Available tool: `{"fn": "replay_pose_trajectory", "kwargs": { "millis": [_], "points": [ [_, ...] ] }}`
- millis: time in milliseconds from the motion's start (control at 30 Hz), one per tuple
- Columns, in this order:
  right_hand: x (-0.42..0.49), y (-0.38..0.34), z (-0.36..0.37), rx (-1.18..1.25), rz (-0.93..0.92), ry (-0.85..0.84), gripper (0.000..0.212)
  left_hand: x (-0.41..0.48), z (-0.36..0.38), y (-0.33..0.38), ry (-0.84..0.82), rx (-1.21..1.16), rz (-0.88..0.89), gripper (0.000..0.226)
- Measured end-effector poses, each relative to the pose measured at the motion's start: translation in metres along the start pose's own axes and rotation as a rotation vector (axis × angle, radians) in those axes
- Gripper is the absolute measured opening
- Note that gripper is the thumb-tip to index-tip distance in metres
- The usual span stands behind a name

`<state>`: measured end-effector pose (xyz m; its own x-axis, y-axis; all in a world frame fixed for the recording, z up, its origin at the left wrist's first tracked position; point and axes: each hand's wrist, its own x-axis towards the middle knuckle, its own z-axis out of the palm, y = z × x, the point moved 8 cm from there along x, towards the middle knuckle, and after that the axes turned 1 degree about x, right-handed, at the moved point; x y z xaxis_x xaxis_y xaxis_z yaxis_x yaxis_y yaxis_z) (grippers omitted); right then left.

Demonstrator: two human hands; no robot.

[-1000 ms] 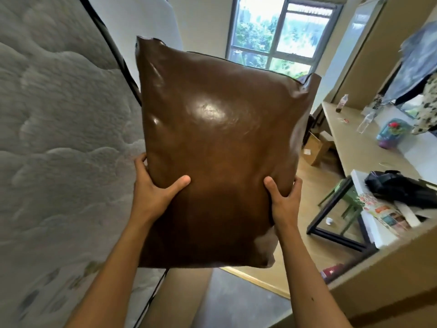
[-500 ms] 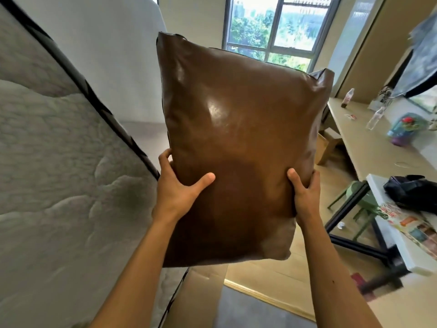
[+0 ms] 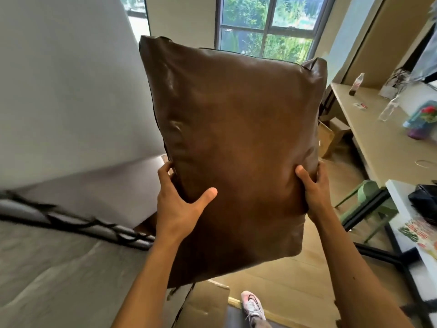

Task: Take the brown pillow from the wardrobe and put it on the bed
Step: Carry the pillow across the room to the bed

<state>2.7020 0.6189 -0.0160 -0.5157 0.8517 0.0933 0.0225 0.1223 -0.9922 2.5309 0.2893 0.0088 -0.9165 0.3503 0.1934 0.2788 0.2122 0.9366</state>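
A large brown leather-look pillow (image 3: 236,143) fills the middle of the view, held upright in the air in front of me. My left hand (image 3: 179,204) grips its lower left edge with the thumb pressed on the front. My right hand (image 3: 313,192) grips the lower right edge the same way. The bed's grey quilted mattress (image 3: 59,275), edged in black piping, lies at the lower left, below and left of the pillow. The wardrobe is out of view.
A white wall (image 3: 71,91) rises behind the mattress. A long beige desk (image 3: 378,143) with bottles runs along the right, with a green stool (image 3: 369,200) and a black-framed white table (image 3: 411,245) beside it. A cardboard box (image 3: 203,304) and my shoe (image 3: 251,304) are on the floor below.
The view has swung left and down: the mattress now lies lower in the frame and more wall shows. The pillow stays in both hands, shifted slightly right and higher.
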Motion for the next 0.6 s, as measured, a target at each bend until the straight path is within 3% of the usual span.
{"fn": "replay_pose_trajectory", "kwargs": {
  "millis": [67, 267, 500, 600],
  "points": [
    [0.041, 0.011, 0.007, 0.002, 0.011, -0.011, 0.073, 0.035, 0.026, -0.006, 0.020, -0.019, -0.007, 0.096],
    [0.187, 0.046, 0.019, -0.051, 0.050, -0.024, 0.108, 0.160, 0.121, -0.031, 0.055, -0.057, -0.090, 0.097],
    [0.365, 0.051, 0.018, -0.075, 0.023, 0.004, 0.105, 0.316, 0.238, -0.035, 0.056, -0.186, -0.090, 0.088],
    [0.420, 0.041, 0.022, -0.081, -0.002, 0.018, 0.099, 0.364, 0.265, -0.026, 0.055, -0.199, -0.083, 0.099]
  ]
}}
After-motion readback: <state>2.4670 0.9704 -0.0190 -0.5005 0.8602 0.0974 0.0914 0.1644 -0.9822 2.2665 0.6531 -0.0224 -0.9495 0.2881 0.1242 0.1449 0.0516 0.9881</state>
